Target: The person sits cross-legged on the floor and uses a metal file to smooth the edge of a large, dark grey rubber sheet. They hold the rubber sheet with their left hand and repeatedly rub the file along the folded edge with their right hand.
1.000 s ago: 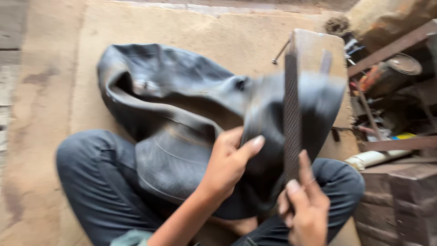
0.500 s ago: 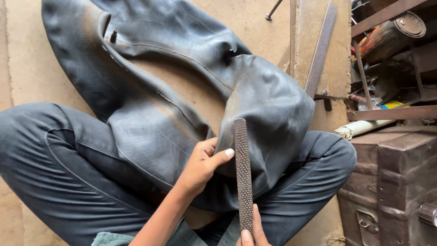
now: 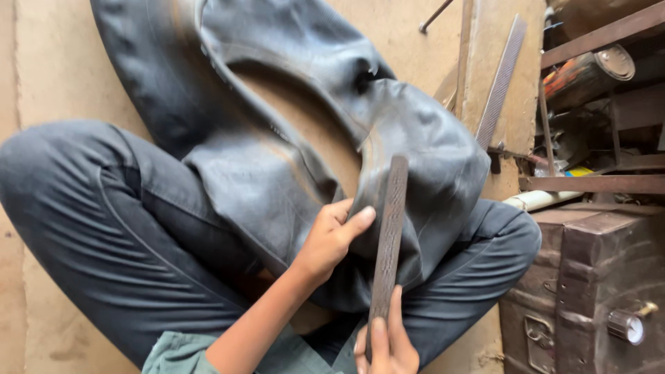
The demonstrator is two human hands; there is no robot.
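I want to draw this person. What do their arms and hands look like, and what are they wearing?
Both hands are bare, with no gloves, rings or watch showing. The left hand joins a slim, bare forearm with no sleeve in view. Only the fingers and thumb of the right hand show. They wear dark grey-blue trousers and a greenish shirt hem.
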